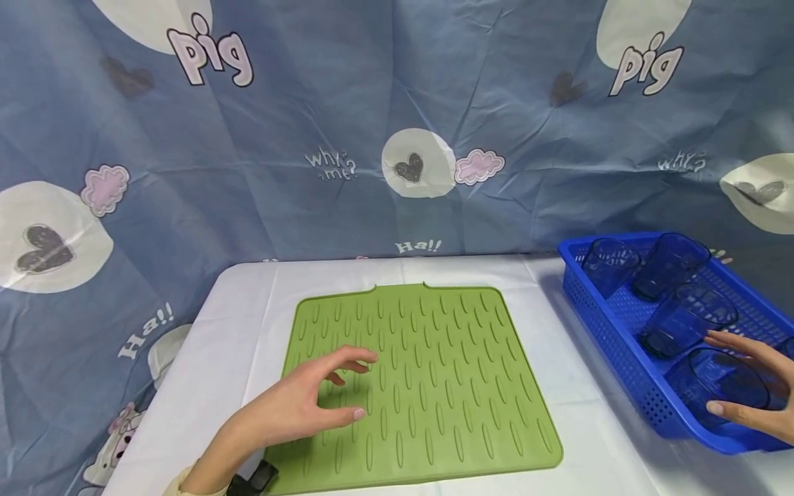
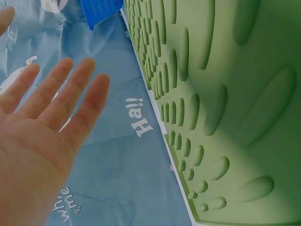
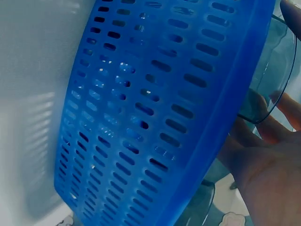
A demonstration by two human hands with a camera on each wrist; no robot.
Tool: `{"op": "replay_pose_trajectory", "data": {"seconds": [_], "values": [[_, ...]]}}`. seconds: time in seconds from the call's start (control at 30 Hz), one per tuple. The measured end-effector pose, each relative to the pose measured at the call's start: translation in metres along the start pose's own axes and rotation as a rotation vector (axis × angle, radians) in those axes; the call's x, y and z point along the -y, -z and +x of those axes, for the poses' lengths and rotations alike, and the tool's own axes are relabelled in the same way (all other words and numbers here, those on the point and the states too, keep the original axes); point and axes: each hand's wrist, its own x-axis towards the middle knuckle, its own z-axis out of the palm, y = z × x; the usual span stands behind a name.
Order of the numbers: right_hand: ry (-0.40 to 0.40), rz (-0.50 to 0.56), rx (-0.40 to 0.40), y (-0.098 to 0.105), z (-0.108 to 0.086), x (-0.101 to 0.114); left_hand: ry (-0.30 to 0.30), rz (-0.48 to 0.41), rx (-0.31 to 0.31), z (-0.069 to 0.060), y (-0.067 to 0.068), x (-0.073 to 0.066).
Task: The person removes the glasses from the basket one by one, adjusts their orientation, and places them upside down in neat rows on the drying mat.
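Observation:
At the right of the head view, my right hand (image 1: 759, 386) reaches over the near end of a blue basket (image 1: 626, 358), thumb and fingers spread around the rim of a blue-tinted glass (image 1: 713, 389). The right wrist view has that glass (image 3: 270, 70) beyond the basket wall (image 3: 155, 94), with fingers behind it; firm contact cannot be told. My left hand (image 1: 304, 399) hovers over the left part of a green ribbed mat (image 1: 434, 386), fingers apart and holding nothing. In the left wrist view the left palm (image 2: 51, 108) faces the camera beside the mat (image 2: 244, 94).
Several more glasses (image 1: 688, 317) stand or lean inside the basket. A white cloth (image 1: 242, 331) covers the table under the mat and basket. Behind the table hangs a blue printed curtain (image 1: 347, 89), which also runs down the left side.

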Motion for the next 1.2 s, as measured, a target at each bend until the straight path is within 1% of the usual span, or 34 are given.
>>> {"op": "replay_pose_trajectory", "data": {"seconds": [0.03, 0.07, 0.17, 0.27, 0.37, 0.5, 0.57, 0.7, 0.77, 0.87, 0.97, 1.1, 1.2], "values": [[0.013, 0.001, 0.003, 0.000, 0.000, -0.002, 0.000, -0.001, 0.000, 0.000, 0.000, 0.000], [0.009, -0.009, 0.013, 0.000, -0.001, -0.004, 0.000, -0.003, 0.002, 0.000, 0.000, 0.001], [-0.044, -0.070, 0.047, 0.002, -0.005, -0.012, 0.001, -0.012, 0.007, 0.000, -0.001, 0.001], [-0.061, -0.078, 0.060, 0.004, -0.006, -0.019, 0.010, -0.017, 0.009, 0.000, 0.000, 0.001], [-0.055, -0.068, 0.050, 0.004, -0.006, -0.023, 0.013, -0.016, 0.009, 0.000, 0.000, 0.001], [-0.074, -0.067, 0.033, 0.002, -0.007, -0.026, 0.014, -0.019, 0.010, 0.000, 0.000, 0.002], [-0.064, -0.039, 0.023, 0.001, -0.007, -0.026, 0.011, -0.022, 0.011, 0.001, 0.000, 0.002], [-0.011, 0.072, 0.018, -0.001, -0.007, -0.024, 0.007, -0.018, 0.012, 0.001, 0.001, 0.003], [0.010, 0.092, 0.023, -0.001, -0.006, -0.024, 0.003, -0.020, 0.011, 0.001, 0.001, 0.004], [-0.005, 0.051, 0.003, -0.002, -0.005, -0.024, -0.006, -0.019, 0.010, 0.000, 0.000, 0.005], [-0.026, -0.006, 0.006, -0.002, -0.006, -0.027, -0.009, -0.020, 0.009, -0.001, -0.001, 0.005], [-0.050, -0.018, 0.038, -0.001, -0.007, -0.030, 0.000, -0.026, 0.008, -0.001, -0.002, 0.006], [-0.051, -0.004, 0.034, -0.001, -0.007, -0.031, -0.002, -0.030, 0.008, -0.001, -0.002, 0.007]]}}
